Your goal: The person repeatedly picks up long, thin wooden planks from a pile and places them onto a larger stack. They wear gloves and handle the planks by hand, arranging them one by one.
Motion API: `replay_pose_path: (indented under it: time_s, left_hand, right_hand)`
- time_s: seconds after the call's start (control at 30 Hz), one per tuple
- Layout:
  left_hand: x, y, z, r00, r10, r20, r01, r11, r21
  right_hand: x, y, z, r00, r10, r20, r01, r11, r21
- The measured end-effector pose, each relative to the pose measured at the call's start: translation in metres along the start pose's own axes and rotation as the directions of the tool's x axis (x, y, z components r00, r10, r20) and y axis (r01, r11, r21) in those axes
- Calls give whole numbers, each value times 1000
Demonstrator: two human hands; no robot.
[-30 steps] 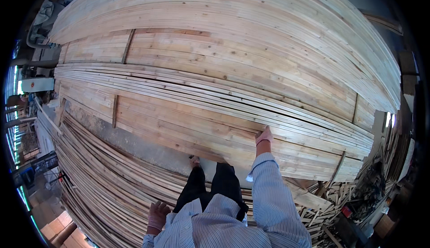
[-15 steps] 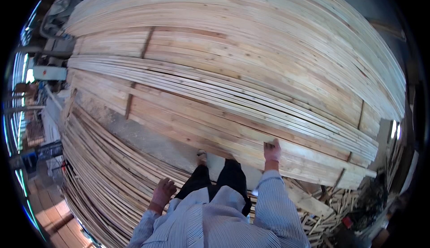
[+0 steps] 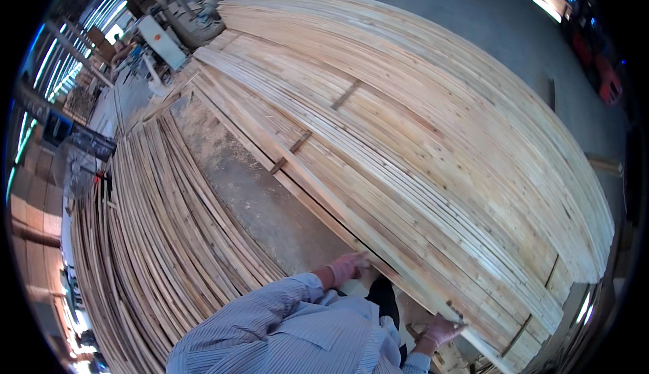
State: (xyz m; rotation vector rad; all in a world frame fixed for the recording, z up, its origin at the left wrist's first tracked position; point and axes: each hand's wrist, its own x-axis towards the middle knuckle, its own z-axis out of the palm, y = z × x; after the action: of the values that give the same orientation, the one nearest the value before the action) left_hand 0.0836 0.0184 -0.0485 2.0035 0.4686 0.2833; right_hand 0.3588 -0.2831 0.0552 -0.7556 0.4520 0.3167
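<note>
A tall stack of long pale wooden boards point(image 3: 433, 137) fills the upper right of the view. My left hand point(image 3: 348, 267), in a pinkish glove, presses against the near side of the lowest boards. At the stack's near end my right hand point(image 3: 443, 329), also gloved, grips the end of a long thin board point(image 3: 378, 256) at the stack's bottom edge. Both sleeves are blue striped. My dark trousers point(image 3: 384, 294) show between the hands.
A lower pile of narrow wooden strips point(image 3: 162, 239) lies to the left. A dusty concrete strip of floor point(image 3: 250, 191) runs between the two piles. Machinery point(image 3: 162, 36) stands at the far end, and a fan point(image 3: 71, 171) at the left.
My view has swung left and along the stack. My left hand rose from by my side onto the boards. My right hand moved from the stack's top face to a board end.
</note>
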Motion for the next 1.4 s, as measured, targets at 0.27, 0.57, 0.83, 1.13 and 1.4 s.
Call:
replay_pose_path:
  time_s: [0.27,0.57,0.83,1.13,1.4]
  left_hand:
    - [10,130,-2,485,-838,252,528,50,-848]
    - [-26,39,41,728,-667,157,430,266,-863]
    - [-42,66,17,566,-733,377,173,-341,-924]
    - [-52,11,50,484,-839,249,211,-165,-964]
    - [-85,20,53,699,-715,-10,260,267,-928]
  right_hand:
    - [-51,-32,-149,795,470,383,-180,-421,889]
    - [-150,-36,-16,922,356,151,375,-734,-566]
    - [-167,-11,50,802,515,304,578,-541,-611]
    - [-155,-1,76,659,639,397,727,-405,-555]
    - [-123,-79,32,714,629,309,693,-567,-445]
